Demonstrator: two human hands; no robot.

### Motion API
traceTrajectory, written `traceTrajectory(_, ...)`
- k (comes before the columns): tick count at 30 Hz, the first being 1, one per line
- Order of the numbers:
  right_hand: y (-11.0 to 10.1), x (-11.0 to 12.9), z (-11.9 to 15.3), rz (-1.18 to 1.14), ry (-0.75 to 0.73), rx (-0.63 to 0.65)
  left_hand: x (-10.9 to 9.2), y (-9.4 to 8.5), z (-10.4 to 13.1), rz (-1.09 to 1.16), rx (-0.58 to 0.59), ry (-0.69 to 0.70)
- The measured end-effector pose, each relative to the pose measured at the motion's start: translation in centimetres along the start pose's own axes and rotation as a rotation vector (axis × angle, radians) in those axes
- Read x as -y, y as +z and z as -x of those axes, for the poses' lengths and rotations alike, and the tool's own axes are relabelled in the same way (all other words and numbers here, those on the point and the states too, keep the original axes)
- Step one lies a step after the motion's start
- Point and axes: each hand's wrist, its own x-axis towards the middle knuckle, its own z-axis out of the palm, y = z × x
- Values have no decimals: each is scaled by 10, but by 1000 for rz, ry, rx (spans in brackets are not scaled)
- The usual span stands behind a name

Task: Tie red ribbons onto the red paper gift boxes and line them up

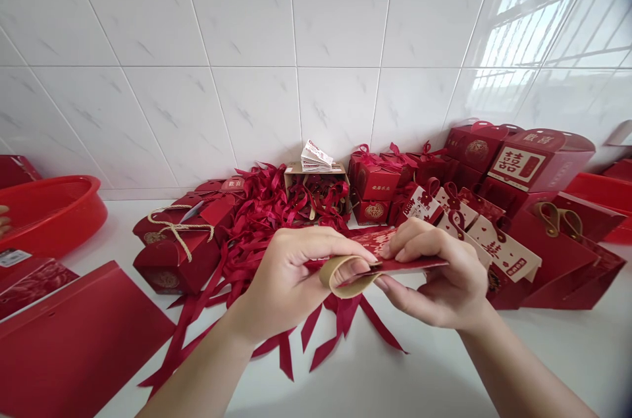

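L hand (296, 266) & R hand (439, 276) are up over the white tbl (419, 372), centre of view, both pinching the same flat red piece (417, 265) w/ a pale pattern on top. It's held nearly edge-on, so most of its face is foreshortened & partly covered by fingers. A tan strap (326, 275) loops out at its L end; a L-hand digit shows inside the loop. L grip is drawn in tight where strap meets piece, the exact contact pt hidden. R grip is also tight: fingertips on top, thumb below, its other fingers curled out of sight. Could be a folded bag or box, but hard to say at this angle.

Behind, a heap of red ribbons (257, 207) runs partly under the hands; an open box (291, 168) full of them has a stack of cards (316, 158) on top, print too small to read. L: red boxes (170, 266) w/ rope handles (178, 228), then a red basin (54, 217) cut off by the frame, plus a sliver of another person's hand (4, 220). Red sheet (79, 345) cropped lower L. R: white-flapped boxes (503, 243), partly behind R hand, & red bags (557, 273).
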Motion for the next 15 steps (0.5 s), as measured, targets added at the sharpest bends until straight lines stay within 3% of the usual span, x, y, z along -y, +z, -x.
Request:
traceTrajectory(8,-1,1,1,-112,52,-21,3,1,2,68,84,144)
traceTrajectory(15,0,0,2,-126,37,-66,16,13,1,111,-30,232)
